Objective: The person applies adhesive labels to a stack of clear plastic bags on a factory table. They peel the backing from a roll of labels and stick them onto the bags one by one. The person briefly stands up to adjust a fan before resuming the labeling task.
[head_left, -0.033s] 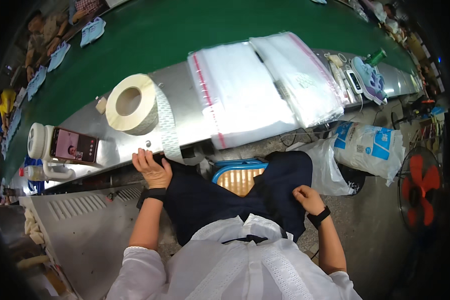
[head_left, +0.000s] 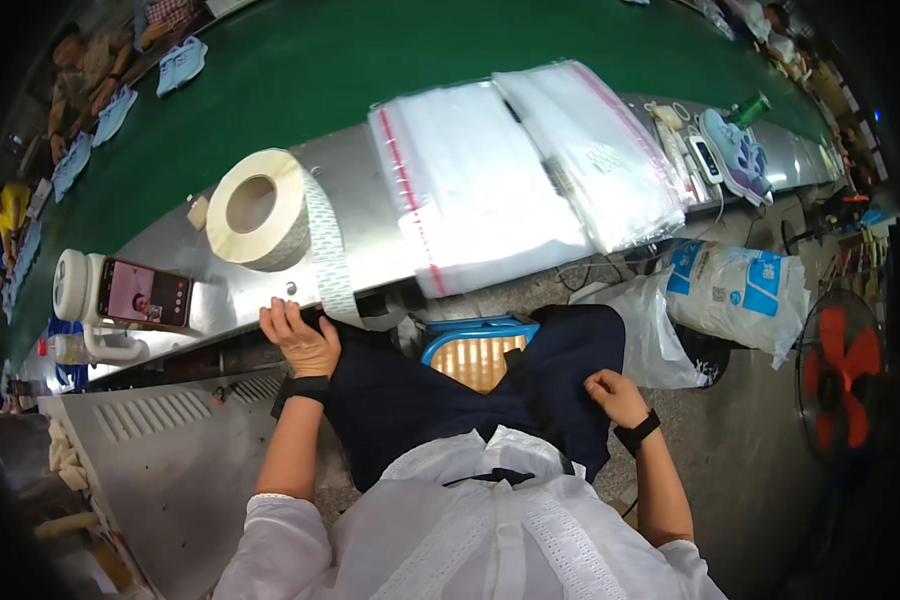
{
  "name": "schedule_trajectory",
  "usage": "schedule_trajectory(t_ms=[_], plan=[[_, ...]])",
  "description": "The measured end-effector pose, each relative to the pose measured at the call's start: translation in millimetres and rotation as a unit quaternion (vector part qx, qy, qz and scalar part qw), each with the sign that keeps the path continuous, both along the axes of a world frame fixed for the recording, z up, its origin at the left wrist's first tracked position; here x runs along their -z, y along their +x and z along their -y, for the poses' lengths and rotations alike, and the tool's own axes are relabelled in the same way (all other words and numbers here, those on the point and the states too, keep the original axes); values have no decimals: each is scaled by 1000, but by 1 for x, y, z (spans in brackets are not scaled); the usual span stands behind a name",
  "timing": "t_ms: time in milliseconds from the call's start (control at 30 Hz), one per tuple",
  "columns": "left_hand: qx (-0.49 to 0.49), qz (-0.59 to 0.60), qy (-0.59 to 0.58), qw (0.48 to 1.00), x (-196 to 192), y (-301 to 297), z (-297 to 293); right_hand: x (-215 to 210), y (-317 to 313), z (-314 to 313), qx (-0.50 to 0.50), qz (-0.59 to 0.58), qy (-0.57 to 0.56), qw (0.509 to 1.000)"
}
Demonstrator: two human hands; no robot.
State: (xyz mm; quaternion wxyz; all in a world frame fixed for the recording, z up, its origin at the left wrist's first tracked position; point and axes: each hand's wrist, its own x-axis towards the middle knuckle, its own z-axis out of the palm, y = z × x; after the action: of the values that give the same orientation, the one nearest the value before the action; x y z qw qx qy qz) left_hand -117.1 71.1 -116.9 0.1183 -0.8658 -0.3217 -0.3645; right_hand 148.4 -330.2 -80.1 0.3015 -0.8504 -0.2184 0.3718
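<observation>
My left hand rests at the near edge of the metal table, fingers stretched and slightly spread, holding nothing. Just beyond it stands a large roll of white labels, its loose strip hanging over the edge beside my fingers. Loosely curled, my right hand lies on my dark-clothed thigh, and no object shows in it. Two overlapping stacks of clear plastic bags with red edge strips cover the middle of the table.
Left on the table, a phone leans against a white jug. A blue-purple shoe lies at the right end. Beyond runs a green belt with pale blue shoes and people. A plastic sack and fan stand right.
The view has shifted very slightly, so the table and its things sit a few pixels further left. Both hands stay where they were.
</observation>
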Motion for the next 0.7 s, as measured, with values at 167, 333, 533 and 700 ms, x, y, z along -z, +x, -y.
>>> schedule_trajectory(t_ms=[167,333,533,700], plan=[[-57,2,-19,998,-1,0,9,33,24,16,-51,90,-19,994],[-85,-15,-25,996,-19,7,8,45,19,0,-133,140,117,974],[-91,43,-38,994,-14,-6,22,95,41,-37,-207,135,77,966],[-73,72,-231,968,-63,-5,61,93,63,-64,-195,38,68,978]])
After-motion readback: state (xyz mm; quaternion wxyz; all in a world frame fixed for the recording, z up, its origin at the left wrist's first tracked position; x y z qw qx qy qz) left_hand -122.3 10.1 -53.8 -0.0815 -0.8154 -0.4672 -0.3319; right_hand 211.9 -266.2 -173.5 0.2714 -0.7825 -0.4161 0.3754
